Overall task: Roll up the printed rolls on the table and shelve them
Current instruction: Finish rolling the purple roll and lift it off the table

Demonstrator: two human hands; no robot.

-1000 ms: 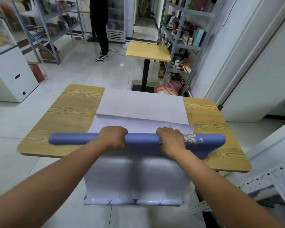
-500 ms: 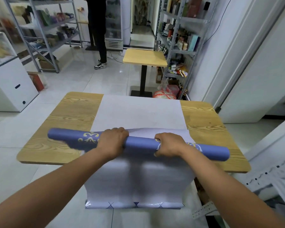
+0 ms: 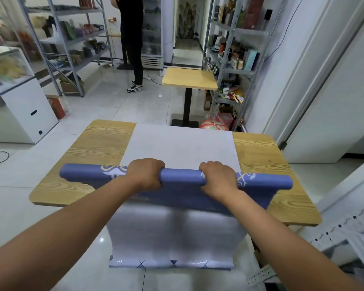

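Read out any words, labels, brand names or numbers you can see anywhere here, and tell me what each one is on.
None can be read.
Blue roll: only cream ornament and a dark smudge, no letters.
White sheet: crossed lines at its bottom edge, no text.
Packages on the right shelf: too small and blurred.
Goods on the left shelf: too blurred.

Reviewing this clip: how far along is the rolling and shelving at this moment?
Early. Done: part of the blue printed roll is wound into a tube. In hand: the left hand and right hand both grip that tube, with a blue flap hanging unrolled beneath. Left: the white sheet lies flat across the wooden table and hangs over its near edge; nothing has gone to a shelf.
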